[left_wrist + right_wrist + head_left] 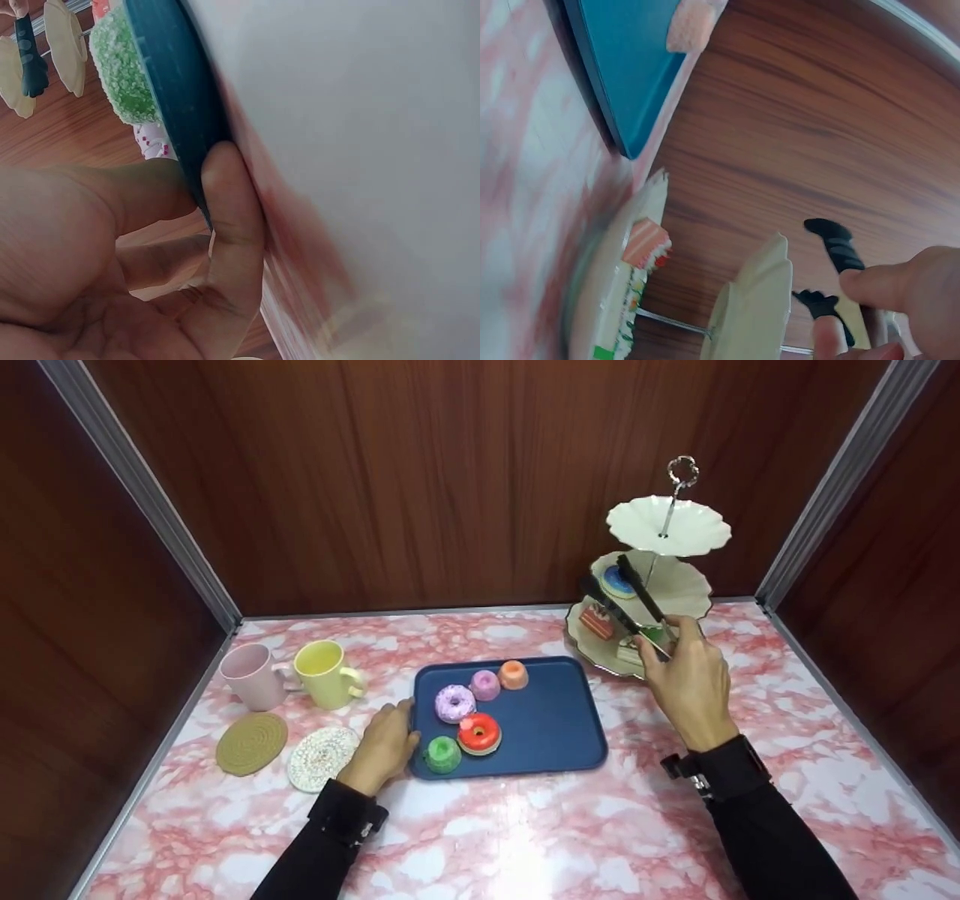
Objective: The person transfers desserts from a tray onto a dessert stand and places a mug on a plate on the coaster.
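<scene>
My left hand [384, 742] grips the left rim of a dark blue tray [551, 712], thumb and fingers on either side of the edge [184, 82]. On the tray sit a lilac donut [454, 704], a red donut [480, 734], and green [442, 755], pink [485, 685] and orange [514, 675] small cakes. The right hand [691, 682] holds tongs with black tips [641, 589], spread apart with nothing between them in the right wrist view. They hang over a tiered stand [679, 589], where a blue donut [616, 582] lies on the middle plate.
Cake slices [597, 622] lie on the stand's bottom plate; its top plate [694, 526] is bare. At left stand a pink mug [251, 679] and a yellow mug [321, 679], behind an olive coaster [251, 744] and a speckled coaster [322, 759]. Wood-grain walls [450, 487] enclose the table.
</scene>
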A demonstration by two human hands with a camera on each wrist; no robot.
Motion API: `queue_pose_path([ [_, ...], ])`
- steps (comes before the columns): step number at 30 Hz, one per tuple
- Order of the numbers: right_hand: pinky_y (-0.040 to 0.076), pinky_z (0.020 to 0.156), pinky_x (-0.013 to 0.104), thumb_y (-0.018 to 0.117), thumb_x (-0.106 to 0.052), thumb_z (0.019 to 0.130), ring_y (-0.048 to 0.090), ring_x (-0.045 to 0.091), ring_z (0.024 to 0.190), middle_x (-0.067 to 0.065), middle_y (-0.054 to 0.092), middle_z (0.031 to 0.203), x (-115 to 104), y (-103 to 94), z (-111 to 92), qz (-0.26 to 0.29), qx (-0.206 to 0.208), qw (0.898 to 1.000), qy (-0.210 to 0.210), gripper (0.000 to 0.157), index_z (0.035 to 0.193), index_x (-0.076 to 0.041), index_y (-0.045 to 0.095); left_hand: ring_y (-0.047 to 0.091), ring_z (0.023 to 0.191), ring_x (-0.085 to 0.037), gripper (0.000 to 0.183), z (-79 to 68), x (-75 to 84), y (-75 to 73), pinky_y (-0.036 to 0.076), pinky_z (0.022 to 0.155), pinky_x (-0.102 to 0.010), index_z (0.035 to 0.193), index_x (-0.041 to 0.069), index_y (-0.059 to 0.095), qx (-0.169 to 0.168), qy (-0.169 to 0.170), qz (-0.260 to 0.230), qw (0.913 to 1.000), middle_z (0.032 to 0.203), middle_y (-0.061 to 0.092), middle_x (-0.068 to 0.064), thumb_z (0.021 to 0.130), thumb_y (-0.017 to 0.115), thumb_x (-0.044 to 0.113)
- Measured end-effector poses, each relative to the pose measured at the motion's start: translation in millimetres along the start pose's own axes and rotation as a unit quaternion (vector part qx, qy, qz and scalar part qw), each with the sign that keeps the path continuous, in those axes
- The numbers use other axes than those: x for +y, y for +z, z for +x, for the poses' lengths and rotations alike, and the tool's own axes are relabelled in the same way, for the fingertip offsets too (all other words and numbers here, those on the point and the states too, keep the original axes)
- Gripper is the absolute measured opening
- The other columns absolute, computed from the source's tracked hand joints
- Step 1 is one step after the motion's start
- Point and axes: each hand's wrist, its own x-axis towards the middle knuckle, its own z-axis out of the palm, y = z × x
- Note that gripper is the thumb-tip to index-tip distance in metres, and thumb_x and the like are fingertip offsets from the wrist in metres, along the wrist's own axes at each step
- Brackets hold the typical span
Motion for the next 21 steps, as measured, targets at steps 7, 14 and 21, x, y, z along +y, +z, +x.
queue_pose_path([
  [7,0.041,0.047,0.043,0.066,-0.051,0.078,0.062,0.027,0.059,0.004,0.066,0.073,-1.9,1.8,-7.3,0.019,-0.019,0.999,-0.017,0.052,0.116,-0.017,0.059,0.055,0.106,-0.034,0.055,-0.5,0.5,0.9,0.045,0.095,-0.044,0.133,0.004,0.046,0.004,0.004,0.006,1.0,0.113,0.057,-0.02,0.082,0.066,0.012],
  [14,0.038,0.045,0.034,0.064,-0.057,0.076,0.056,0.017,0.054,-0.006,0.061,0.069,-3.4,7.7,-20.7,0.028,-0.079,0.996,-0.024,0.052,0.115,-0.024,0.06,0.055,0.106,-0.034,0.056,-1.2,-1.1,1.2,0.045,0.095,-0.044,0.134,0.004,0.045,-0.003,0.0,-0.005,1.0,0.114,0.057,-0.02,0.082,0.066,0.011],
  [21,0.033,0.042,0.028,0.065,-0.057,0.075,0.047,0.01,0.047,-0.008,0.056,0.062,-2.7,13.0,-32.1,0.045,-0.121,0.988,-0.082,0.052,0.116,-0.025,0.06,0.055,0.105,-0.032,0.055,1.4,0.7,0.0,0.045,0.095,-0.043,0.134,0.005,0.046,-0.011,-0.009,-0.017,0.9998,0.111,0.057,-0.019,0.083,0.065,0.01],
])
